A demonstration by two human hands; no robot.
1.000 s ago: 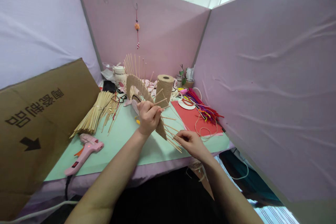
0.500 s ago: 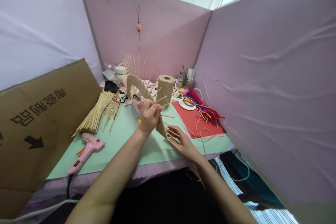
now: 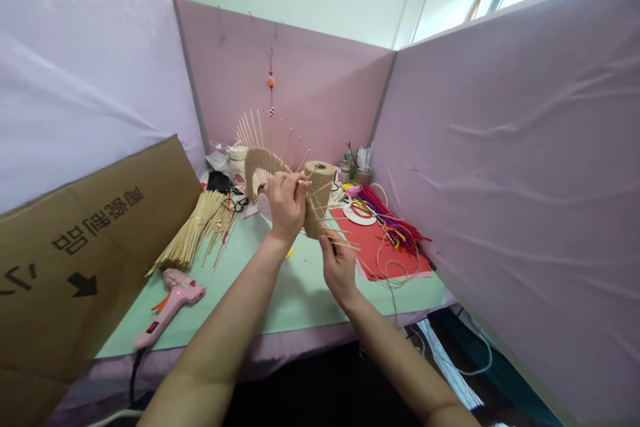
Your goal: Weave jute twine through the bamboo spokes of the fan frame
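Note:
Between my hands, tilted above the table, is a curved cardboard ring (image 3: 264,159) with thin wooden sticks fanning out from its edge. My left hand (image 3: 286,203) is closed around the ring's middle part, its fingers folded near several sticks. My right hand (image 3: 341,268) grips the lower right end, thumb on the near side and the other fingers behind the sticks, partly hidden. A pale round piece (image 3: 264,206) shows just left of my left hand. Behind the ring stands a large spool of brown twine (image 3: 320,175).
A bundle of wooden sticks (image 3: 187,233) and a pink glue gun (image 3: 173,303) lie on the left, beside a large cardboard sheet (image 3: 115,260). Red paper (image 3: 373,250), a white disc (image 3: 359,214) and colourful pipe cleaners (image 3: 393,213) are on the right. Fabric partitions (image 3: 500,167) enclose the table.
The view has tipped upward. My right hand has gone from loosely spread fingers by the sticks to gripping the ring's lower end, which is now raised. My left hand keeps its hold.

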